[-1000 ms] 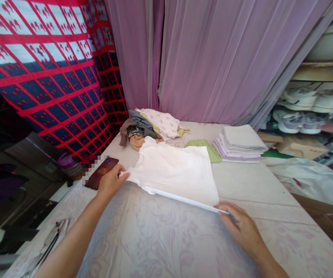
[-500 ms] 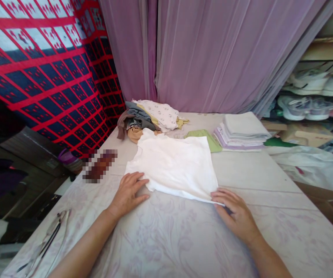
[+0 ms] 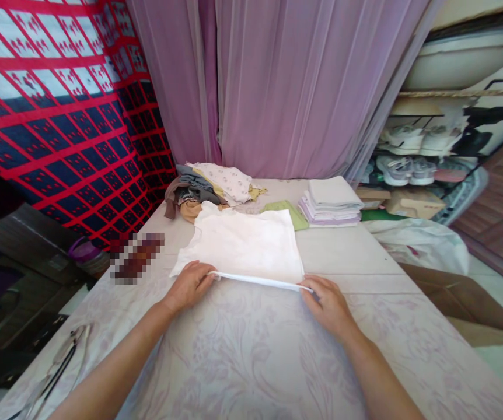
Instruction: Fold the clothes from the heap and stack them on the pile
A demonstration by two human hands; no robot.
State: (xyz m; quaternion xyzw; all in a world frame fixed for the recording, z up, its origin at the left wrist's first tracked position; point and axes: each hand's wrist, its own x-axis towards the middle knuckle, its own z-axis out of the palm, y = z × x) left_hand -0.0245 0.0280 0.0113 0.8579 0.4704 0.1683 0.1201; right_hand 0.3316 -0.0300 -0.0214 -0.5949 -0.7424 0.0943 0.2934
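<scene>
A white shirt (image 3: 245, 242) lies spread on the patterned bedsheet (image 3: 243, 344), its near edge pulled into a straight line between my hands. My left hand (image 3: 191, 284) pinches that edge at the shirt's near left part, with some cloth reaching out beyond it to the left. At the near right corner, my right hand (image 3: 325, 297) has thumb and fingers closed on the cloth. The shirt's far left part touches a heap of crumpled clothes (image 3: 203, 186).
Folded cloths (image 3: 332, 201) are stacked at the back right, beside a green folded cloth (image 3: 284, 211). A pixelated patch covers something at left. Cords (image 3: 61, 364) lie near the left edge. Purple curtains (image 3: 278, 87) hang behind; a shoe rack (image 3: 413, 146) stands at right.
My left hand has gone from lying with fingers spread to gripping the shirt's near edge. That edge is now taut and straight. The view has turned to the right.
</scene>
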